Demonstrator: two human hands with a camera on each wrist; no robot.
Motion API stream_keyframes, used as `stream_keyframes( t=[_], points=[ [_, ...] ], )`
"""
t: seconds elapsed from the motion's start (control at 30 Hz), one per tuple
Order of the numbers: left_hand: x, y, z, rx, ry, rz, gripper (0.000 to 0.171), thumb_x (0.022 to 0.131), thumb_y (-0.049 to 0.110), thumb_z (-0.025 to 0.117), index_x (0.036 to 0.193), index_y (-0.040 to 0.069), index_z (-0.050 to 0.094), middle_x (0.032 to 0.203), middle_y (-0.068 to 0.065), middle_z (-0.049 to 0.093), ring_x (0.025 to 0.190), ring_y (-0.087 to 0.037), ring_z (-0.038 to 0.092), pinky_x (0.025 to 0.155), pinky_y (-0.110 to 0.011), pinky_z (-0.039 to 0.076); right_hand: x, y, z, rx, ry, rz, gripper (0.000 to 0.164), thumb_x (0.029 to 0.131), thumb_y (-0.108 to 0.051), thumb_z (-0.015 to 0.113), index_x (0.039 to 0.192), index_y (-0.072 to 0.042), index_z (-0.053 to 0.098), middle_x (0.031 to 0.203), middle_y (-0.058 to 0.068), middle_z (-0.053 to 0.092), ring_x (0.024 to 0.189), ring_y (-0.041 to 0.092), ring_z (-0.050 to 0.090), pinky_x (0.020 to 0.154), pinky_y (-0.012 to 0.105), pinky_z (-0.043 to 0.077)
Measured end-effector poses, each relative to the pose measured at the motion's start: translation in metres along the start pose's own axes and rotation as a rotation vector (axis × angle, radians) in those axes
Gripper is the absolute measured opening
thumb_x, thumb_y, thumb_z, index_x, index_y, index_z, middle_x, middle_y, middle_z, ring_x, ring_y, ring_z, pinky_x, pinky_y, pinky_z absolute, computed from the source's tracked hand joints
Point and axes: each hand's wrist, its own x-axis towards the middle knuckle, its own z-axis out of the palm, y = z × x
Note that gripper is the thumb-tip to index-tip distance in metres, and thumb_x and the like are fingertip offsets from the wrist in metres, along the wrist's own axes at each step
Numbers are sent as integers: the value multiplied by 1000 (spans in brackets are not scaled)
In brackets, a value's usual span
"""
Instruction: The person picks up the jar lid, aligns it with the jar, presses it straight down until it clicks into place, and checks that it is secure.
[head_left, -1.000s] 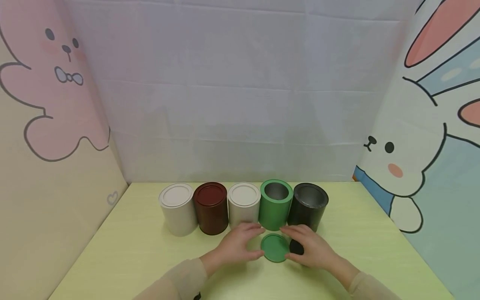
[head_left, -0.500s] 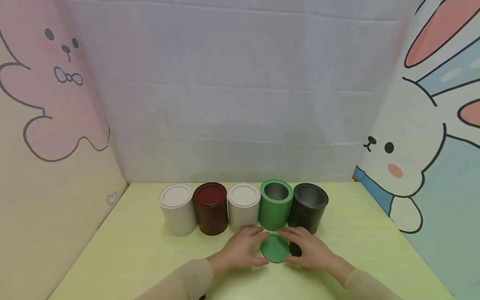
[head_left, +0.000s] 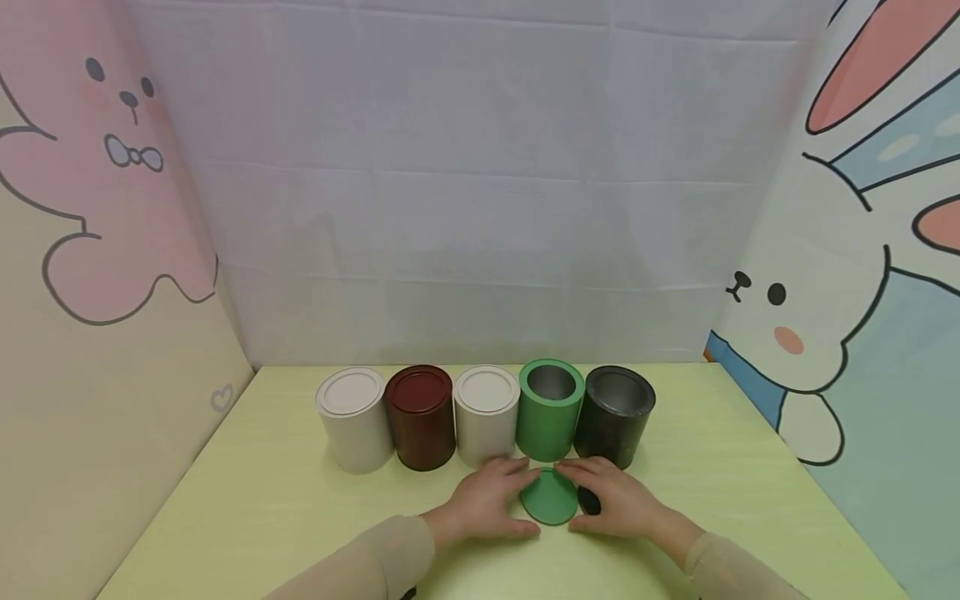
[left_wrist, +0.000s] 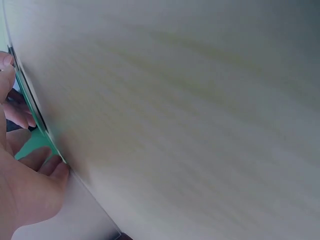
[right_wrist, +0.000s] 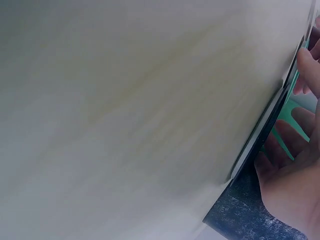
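Observation:
A round green lid (head_left: 550,500) lies flat on the table in front of the green can (head_left: 546,432), whose top is uncovered. My left hand (head_left: 489,505) is at its left side and my right hand (head_left: 621,503) at its right, thumbs near and fingers far. Fingertips of both hands reach the lid's far rim; whether they press on it is hard to tell. A black lid (head_left: 589,500) is partly hidden under my right hand, in front of the black can (head_left: 613,421). The left wrist view has my left hand (left_wrist: 35,190); the right wrist view has my right hand (right_wrist: 292,187).
Left of the green can stand a white can (head_left: 487,417), a dark red can (head_left: 421,421) and another white can (head_left: 354,425), all with lids on. The row sits near the back of the pale yellow table (head_left: 247,500). Cloth walls enclose the back and sides.
My left hand has moved right, closer to the green lid. My right hand has shifted slightly left and down. The lids and cans have stayed in place.

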Motion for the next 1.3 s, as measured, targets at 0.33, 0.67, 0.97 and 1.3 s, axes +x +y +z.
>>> stream_keyframes(
  t=[0.33, 0.67, 0.97, 1.3],
  points=[
    [1, 2, 0, 54, -2, 11, 74, 80, 57, 75, 141, 19, 58, 144, -6, 53, 132, -23, 47, 103, -35, 44, 0, 2, 1, -27, -1, -53, 69, 84, -48, 77, 137, -7, 60, 135, 9, 60, 116, 28, 55, 91, 46, 50],
    [2, 3, -1, 75, 6, 56, 62, 83, 51, 75, 134, 18, 65, 136, -3, 60, 127, -21, 52, 104, -32, 43, 1, 2, 2, -59, 0, -88, 62, 85, -51, 74, 129, -8, 67, 132, 9, 62, 114, 28, 55, 90, 45, 52],
    [3, -2, 2, 5, 62, 73, 52, 82, 41, 81, 125, 13, 71, 129, -3, 65, 119, -16, 57, 100, -25, 43, 3, 0, 2, -49, -12, -76, 60, 86, -53, 71, 127, -9, 68, 129, 7, 64, 115, 26, 57, 92, 45, 51],
    [3, -7, -1, -159, 107, 90, 50, 80, 37, 84, 120, 8, 73, 124, -2, 68, 114, -12, 61, 97, -22, 44, 2, 1, -3, 22, 45, -122, 57, 85, -46, 75, 124, -5, 68, 124, 8, 66, 113, 27, 60, 91, 45, 52]
  ],
)
